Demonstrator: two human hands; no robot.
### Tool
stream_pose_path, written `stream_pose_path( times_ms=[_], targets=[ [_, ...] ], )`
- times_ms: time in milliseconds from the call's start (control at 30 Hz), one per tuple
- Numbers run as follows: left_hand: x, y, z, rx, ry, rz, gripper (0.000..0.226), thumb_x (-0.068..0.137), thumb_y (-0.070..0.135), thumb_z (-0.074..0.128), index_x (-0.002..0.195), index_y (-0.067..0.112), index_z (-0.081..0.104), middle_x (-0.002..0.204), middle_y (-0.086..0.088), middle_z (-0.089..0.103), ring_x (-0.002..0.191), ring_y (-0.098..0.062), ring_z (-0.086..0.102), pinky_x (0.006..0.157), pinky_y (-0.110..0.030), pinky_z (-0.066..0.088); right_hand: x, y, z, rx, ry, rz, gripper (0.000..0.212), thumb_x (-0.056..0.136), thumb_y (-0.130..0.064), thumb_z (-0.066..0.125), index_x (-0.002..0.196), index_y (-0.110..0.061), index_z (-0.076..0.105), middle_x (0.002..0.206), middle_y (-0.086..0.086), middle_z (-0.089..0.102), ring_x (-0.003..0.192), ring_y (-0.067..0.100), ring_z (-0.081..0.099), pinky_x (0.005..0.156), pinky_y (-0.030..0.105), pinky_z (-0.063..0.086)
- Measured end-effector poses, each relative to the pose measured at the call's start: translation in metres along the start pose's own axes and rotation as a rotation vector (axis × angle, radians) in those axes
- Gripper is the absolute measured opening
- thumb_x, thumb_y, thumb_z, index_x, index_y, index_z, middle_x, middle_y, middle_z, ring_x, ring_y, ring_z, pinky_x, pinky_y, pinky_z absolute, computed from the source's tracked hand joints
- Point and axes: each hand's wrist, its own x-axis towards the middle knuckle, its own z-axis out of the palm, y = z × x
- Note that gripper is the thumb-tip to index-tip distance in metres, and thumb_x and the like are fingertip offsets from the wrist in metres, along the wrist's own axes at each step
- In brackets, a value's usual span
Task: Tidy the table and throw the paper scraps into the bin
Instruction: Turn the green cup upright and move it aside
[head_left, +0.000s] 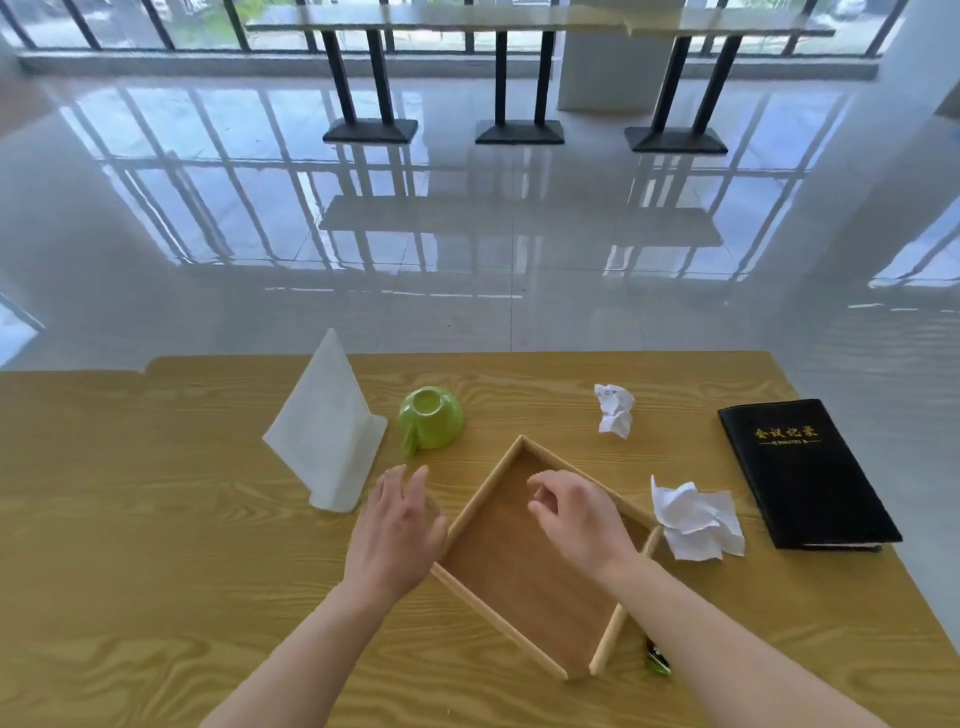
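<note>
A shallow wooden tray lies skewed in the middle of the wooden table. My left hand hovers by the tray's left rim, fingers spread, holding nothing. My right hand is over the tray's inside, fingers curled loosely and empty. One crumpled paper scrap lies beyond the tray on the right. A larger crumpled scrap lies just right of the tray. No bin is visible.
A green cup lies tipped over behind the tray, next to a white folded stand. A black notebook lies near the table's right edge. A small green object peeks out under my right forearm. Beyond is shiny floor.
</note>
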Motion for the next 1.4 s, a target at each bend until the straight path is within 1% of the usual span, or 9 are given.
stream_pose_path(
  times_ms=[333, 633, 833, 1000, 1067, 1133, 1267, 1333, 1400],
  targets=[
    [0.079, -0.031, 0.002, -0.178, -0.086, -0.194, 0.04, 0.095, 0.038, 0.052, 0.125, 0.013, 0.046, 0.116, -0.009, 0.056, 0.105, -0.025, 0.056, 0.085, -0.033, 0.042, 0.111, -0.07, 0.058, 0.023, -0.063, 0.149, 0.042, 0.09, -0.02, 0.067, 0.131, -0.015, 0.059, 0.117, 0.004, 0.067, 0.108, 0.021, 0.063, 0.095, 0.036, 0.05],
    [0.133, -0.028, 0.017, -0.22, -0.003, -0.332, 0.031, 0.089, 0.029, 0.066, 0.112, 0.012, 0.054, 0.104, -0.008, 0.064, 0.097, -0.026, 0.062, 0.079, -0.035, 0.047, 0.174, -0.056, 0.087, 0.043, -0.206, 0.135, 0.064, 0.091, -0.013, 0.064, 0.149, -0.017, 0.036, 0.152, 0.004, 0.042, 0.142, 0.022, 0.036, 0.118, 0.039, 0.029],
    [0.136, -0.029, 0.025, -0.233, 0.128, -0.364, 0.022, 0.086, 0.014, 0.063, 0.109, 0.013, 0.06, 0.088, -0.007, 0.069, 0.081, -0.026, 0.064, 0.07, -0.034, 0.049, 0.178, -0.043, 0.089, 0.01, -0.295, 0.101, 0.066, 0.092, -0.014, 0.063, 0.151, -0.019, 0.034, 0.156, 0.003, 0.038, 0.145, 0.022, 0.031, 0.12, 0.04, 0.026],
    [0.134, -0.027, 0.018, -0.301, 0.219, -0.321, 0.014, 0.082, 0.012, 0.065, 0.092, 0.015, 0.073, 0.072, -0.004, 0.07, 0.065, -0.022, 0.06, 0.06, -0.03, 0.042, 0.177, -0.041, 0.067, 0.122, -0.181, 0.035, 0.057, 0.087, -0.016, 0.07, 0.14, -0.017, 0.05, 0.141, 0.003, 0.054, 0.132, 0.02, 0.047, 0.111, 0.032, 0.035],
    [0.129, -0.024, 0.009, -0.508, 0.202, -0.368, 0.018, 0.08, 0.01, 0.065, 0.083, 0.023, 0.076, 0.062, 0.001, 0.07, 0.058, -0.018, 0.063, 0.057, -0.03, 0.049, 0.175, -0.042, 0.052, 0.177, -0.134, -0.005, 0.052, 0.088, -0.02, 0.07, 0.137, -0.015, 0.054, 0.138, 0.001, 0.057, 0.129, 0.017, 0.049, 0.105, 0.024, 0.034],
    [0.123, -0.019, -0.001, -0.897, 0.092, -0.472, 0.022, 0.08, 0.007, 0.065, 0.074, 0.024, 0.077, 0.062, -0.002, 0.072, 0.059, -0.022, 0.07, 0.059, -0.035, 0.059, 0.172, -0.043, 0.038, 0.236, -0.129, -0.015, 0.052, 0.091, -0.03, 0.068, 0.139, -0.017, 0.053, 0.141, -0.001, 0.055, 0.132, 0.014, 0.047, 0.108, 0.027, 0.035],
    [0.102, -0.017, -0.017, -1.354, -0.074, -0.628, 0.01, 0.086, 0.0, 0.067, 0.086, 0.005, 0.076, 0.076, -0.023, 0.073, 0.067, -0.033, 0.072, 0.06, -0.035, 0.06, 0.159, -0.04, 0.022, 0.382, -0.2, 0.072, 0.065, 0.089, -0.055, 0.058, 0.146, -0.027, 0.044, 0.147, -0.007, 0.047, 0.136, 0.01, 0.04, 0.113, 0.038, 0.034],
    [0.089, -0.021, -0.023, -1.483, -0.157, -0.656, 0.011, 0.089, -0.001, 0.064, 0.098, -0.004, 0.07, 0.079, -0.028, 0.071, 0.069, -0.034, 0.071, 0.059, -0.034, 0.059, 0.148, -0.038, 0.025, 0.489, -0.222, 0.143, 0.05, 0.092, -0.052, 0.057, 0.139, -0.035, 0.051, 0.14, -0.006, 0.056, 0.13, 0.011, 0.048, 0.109, 0.039, 0.04],
    [0.075, -0.029, -0.026, -1.532, -0.242, -0.652, 0.015, 0.091, -0.001, 0.062, 0.104, -0.007, 0.067, 0.083, -0.031, 0.07, 0.071, -0.034, 0.071, 0.059, -0.034, 0.059, 0.135, -0.039, 0.031, 0.605, -0.225, 0.215, 0.023, 0.1, -0.031, 0.053, 0.118, -0.043, 0.062, 0.123, 0.0, 0.067, 0.114, 0.018, 0.062, 0.095, 0.047, 0.054]
  ],
)
